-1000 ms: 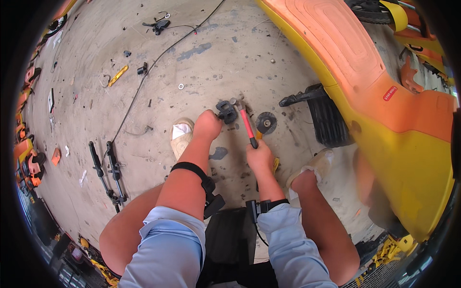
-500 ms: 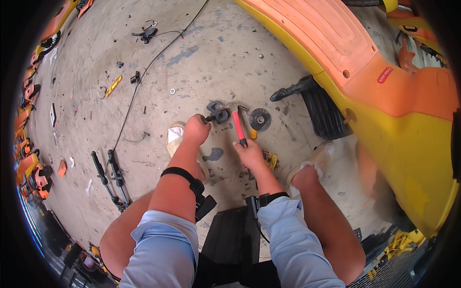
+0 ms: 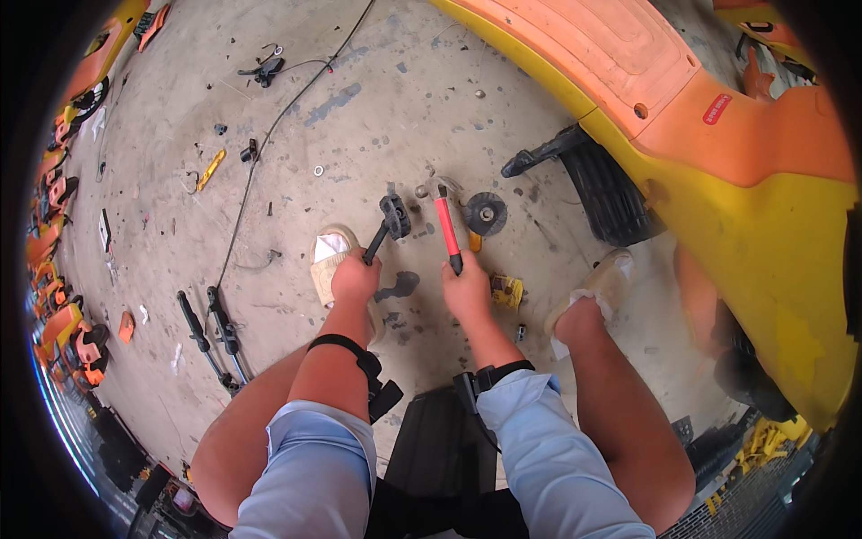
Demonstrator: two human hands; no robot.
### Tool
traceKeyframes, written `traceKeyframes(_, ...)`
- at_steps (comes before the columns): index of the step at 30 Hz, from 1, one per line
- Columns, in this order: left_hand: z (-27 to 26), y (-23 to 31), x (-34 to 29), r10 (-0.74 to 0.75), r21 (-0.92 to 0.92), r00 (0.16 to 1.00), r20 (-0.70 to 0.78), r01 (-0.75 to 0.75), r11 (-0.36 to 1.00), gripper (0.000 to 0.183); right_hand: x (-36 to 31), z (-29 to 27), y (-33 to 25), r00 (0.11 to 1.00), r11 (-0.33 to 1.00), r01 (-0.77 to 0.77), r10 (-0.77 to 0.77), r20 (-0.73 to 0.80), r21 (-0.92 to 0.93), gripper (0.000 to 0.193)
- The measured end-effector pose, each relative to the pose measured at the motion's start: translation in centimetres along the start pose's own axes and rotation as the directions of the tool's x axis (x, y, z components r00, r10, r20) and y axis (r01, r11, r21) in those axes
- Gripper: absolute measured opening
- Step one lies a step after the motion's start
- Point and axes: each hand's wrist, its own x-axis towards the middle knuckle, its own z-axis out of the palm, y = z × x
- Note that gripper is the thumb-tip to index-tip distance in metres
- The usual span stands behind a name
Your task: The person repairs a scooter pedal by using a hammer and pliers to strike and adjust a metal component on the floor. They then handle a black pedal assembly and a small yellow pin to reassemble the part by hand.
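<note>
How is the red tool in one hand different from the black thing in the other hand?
The red-handled tool, in the right hand, has a bright red straight handle; the black part, in the left hand, is all dark. The tool ends in a small metal head, the black part in a chunky round end. Both point away, over the concrete floor.

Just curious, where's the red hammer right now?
In the head view, the red hammer is in the right hand, near centre, its head beside a black wheel on the floor.

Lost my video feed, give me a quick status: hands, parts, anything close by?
Left hand gripping black shaft with wheel. Right hand gripping red-handled hammer, head up. Black disc on concrete just right of the hammer head.
</note>
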Motion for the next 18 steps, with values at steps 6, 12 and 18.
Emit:
traceKeyframes(6,0.3,0.2,0.5,-0.011,0.075,0.996,0.093,0.005,0.997,0.036,-0.6,-1.2,-1.1,0.999,0.995,-0.003,0.007,0.040,-0.100,0.028)
traceKeyframes(12,1.4,2.6,0.3,-0.030,-0.109,0.980,0.197,0.052,0.993,0.034,-1.0,-2.4,-3.0,0.983,0.973,0.186,-0.182,0.038,-0.139,0.029)
traceKeyframes(18,3.2,1.9,0.2,-0.036,-0.119,0.992,0.119,0.051,0.992,0.033,-2.7,-3.5,-5.7,0.944,0.898,0.327,-0.298,0.140,-0.295,0.027)
